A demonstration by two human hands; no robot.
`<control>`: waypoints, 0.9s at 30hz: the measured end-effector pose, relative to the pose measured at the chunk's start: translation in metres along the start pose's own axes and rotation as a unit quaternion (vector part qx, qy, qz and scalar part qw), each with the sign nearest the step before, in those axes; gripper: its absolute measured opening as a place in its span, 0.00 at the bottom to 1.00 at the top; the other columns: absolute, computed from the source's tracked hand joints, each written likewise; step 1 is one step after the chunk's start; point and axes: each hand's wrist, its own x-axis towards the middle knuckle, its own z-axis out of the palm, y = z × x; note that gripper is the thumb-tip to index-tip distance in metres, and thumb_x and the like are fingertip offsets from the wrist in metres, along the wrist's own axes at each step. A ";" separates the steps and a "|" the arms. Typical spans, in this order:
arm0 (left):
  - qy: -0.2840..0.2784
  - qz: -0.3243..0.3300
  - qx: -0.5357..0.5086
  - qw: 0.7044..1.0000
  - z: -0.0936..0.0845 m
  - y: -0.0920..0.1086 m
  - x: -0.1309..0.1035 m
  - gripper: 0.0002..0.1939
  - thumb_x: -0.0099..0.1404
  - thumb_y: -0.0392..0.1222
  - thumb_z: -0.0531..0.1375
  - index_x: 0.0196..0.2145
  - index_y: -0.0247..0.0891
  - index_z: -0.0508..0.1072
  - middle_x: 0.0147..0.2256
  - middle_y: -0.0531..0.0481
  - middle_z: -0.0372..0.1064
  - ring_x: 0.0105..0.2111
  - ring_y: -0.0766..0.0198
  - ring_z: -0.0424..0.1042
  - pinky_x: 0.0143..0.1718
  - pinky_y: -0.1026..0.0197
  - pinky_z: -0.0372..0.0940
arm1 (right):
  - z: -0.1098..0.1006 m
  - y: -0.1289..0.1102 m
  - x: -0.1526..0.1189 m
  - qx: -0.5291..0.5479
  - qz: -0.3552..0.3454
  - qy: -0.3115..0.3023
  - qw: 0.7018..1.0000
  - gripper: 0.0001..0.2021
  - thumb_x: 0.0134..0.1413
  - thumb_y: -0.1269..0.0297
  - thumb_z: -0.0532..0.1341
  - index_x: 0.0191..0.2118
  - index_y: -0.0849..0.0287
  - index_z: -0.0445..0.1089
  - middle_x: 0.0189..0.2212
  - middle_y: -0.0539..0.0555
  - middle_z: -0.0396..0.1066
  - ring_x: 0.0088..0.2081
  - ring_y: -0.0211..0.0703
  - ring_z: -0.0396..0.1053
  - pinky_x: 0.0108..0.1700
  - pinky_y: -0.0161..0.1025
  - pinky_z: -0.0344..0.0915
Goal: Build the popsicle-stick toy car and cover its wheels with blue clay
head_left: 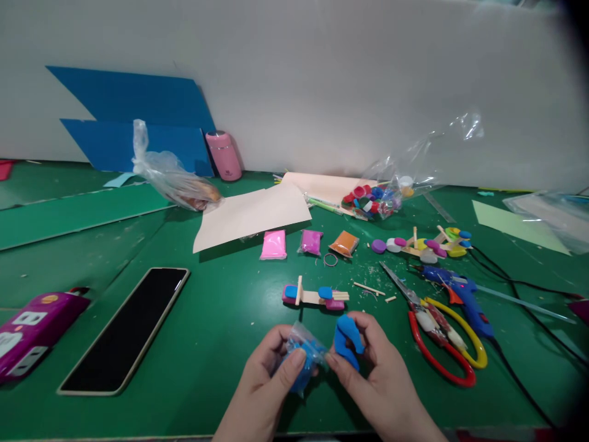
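My left hand (271, 374) is closed on a clear plastic packet (301, 356) with blue clay inside. A strip of bright blue clay (348, 339), bent into a curve, is held in my right hand (375, 374), whose thumb and fingertip also touch the packet's edge. Just beyond my hands lies a small wooden-stick model (315, 297) with blue and pink pieces. Behind it are a light pink packet (273, 245), a magenta packet (311, 242) and an orange packet (344, 244).
Scissors (432, 325) and a blue glue gun (464, 298) with its cord lie at the right. A phone (126, 331) and a purple power strip (32, 331) are left. Behind are paper (255, 215), a pink bottle (224, 156) and a bag of caps (377, 199).
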 end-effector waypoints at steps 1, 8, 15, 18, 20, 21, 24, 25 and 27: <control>0.004 0.003 0.004 1.000 0.000 0.000 0.000 0.09 0.54 0.45 0.60 0.31 0.38 0.69 0.26 0.53 0.66 0.28 0.67 0.63 0.32 0.65 0.59 | -0.001 0.000 0.000 -0.014 -0.002 0.000 1.000 0.15 0.50 0.63 0.58 0.44 0.55 0.56 0.30 0.50 0.67 0.31 0.38 0.65 0.31 0.33 0.62; 0.036 -0.013 0.027 0.999 0.001 0.002 -0.001 0.14 0.51 0.45 0.63 0.35 0.38 0.72 0.30 0.52 0.69 0.32 0.64 0.65 0.36 0.64 0.61 | -0.004 -0.003 0.004 -0.004 0.010 0.000 1.000 0.13 0.52 0.60 0.56 0.44 0.56 0.56 0.31 0.51 0.67 0.32 0.39 0.66 0.33 0.33 0.62; 0.112 -0.009 0.071 0.991 -0.025 0.010 -0.002 0.10 0.49 0.46 0.63 0.24 0.37 0.73 0.20 0.55 0.67 0.20 0.69 0.63 0.22 0.68 0.58 | -0.006 -0.007 0.002 0.086 0.011 0.048 0.995 0.13 0.51 0.57 0.57 0.41 0.55 0.58 0.30 0.51 0.68 0.30 0.38 0.67 0.31 0.31 0.64; 0.195 0.054 0.185 0.962 -0.059 0.022 0.005 0.11 0.50 0.48 0.62 0.27 0.37 0.73 0.24 0.53 0.69 0.25 0.65 0.66 0.27 0.66 0.60 | -0.012 -0.007 0.000 0.118 0.023 0.063 0.991 0.12 0.51 0.57 0.58 0.41 0.54 0.60 0.31 0.51 0.69 0.32 0.38 0.67 0.32 0.30 0.64; 0.231 0.115 0.315 0.913 -0.080 0.032 0.016 0.12 0.53 0.49 0.60 0.29 0.38 0.72 0.26 0.53 0.69 0.28 0.63 0.66 0.29 0.64 0.60 | -0.015 -0.006 -0.001 0.137 0.037 0.062 0.988 0.12 0.51 0.56 0.58 0.40 0.54 0.61 0.33 0.52 0.69 0.34 0.39 0.67 0.33 0.30 0.65; 0.225 0.138 0.384 0.885 -0.089 0.038 0.024 0.12 0.54 0.50 0.58 0.30 0.38 0.72 0.27 0.52 0.69 0.28 0.62 0.66 0.29 0.63 0.60 | -0.016 -0.006 -0.001 0.145 0.042 0.057 0.987 0.12 0.51 0.56 0.57 0.41 0.54 0.61 0.34 0.52 0.70 0.36 0.39 0.67 0.34 0.30 0.65; 0.200 0.172 0.483 0.835 -0.105 0.052 0.053 0.16 0.58 0.52 0.52 0.26 0.37 0.72 0.24 0.50 0.67 0.24 0.60 0.65 0.25 0.61 0.60 | -0.020 -0.004 -0.001 0.174 0.050 0.032 0.983 0.12 0.52 0.55 0.56 0.42 0.54 0.62 0.40 0.53 0.69 0.38 0.40 0.67 0.36 0.30 0.65; 0.189 0.178 0.499 0.827 -0.107 0.055 0.062 0.16 0.58 0.51 0.53 0.25 0.37 0.72 0.23 0.50 0.66 0.24 0.60 0.65 0.27 0.60 0.60 | -0.021 -0.002 -0.001 0.189 0.051 0.030 0.980 0.12 0.53 0.55 0.56 0.42 0.53 0.62 0.41 0.54 0.69 0.39 0.40 0.67 0.37 0.30 0.65; 0.187 0.203 0.526 0.805 -0.106 0.060 0.074 0.14 0.56 0.49 0.55 0.25 0.36 0.72 0.26 0.47 0.67 0.30 0.54 0.66 0.35 0.55 0.60 | -0.022 0.002 -0.001 0.227 0.056 0.043 0.971 0.13 0.53 0.55 0.56 0.43 0.53 0.64 0.42 0.53 0.69 0.40 0.40 0.67 0.39 0.31 0.65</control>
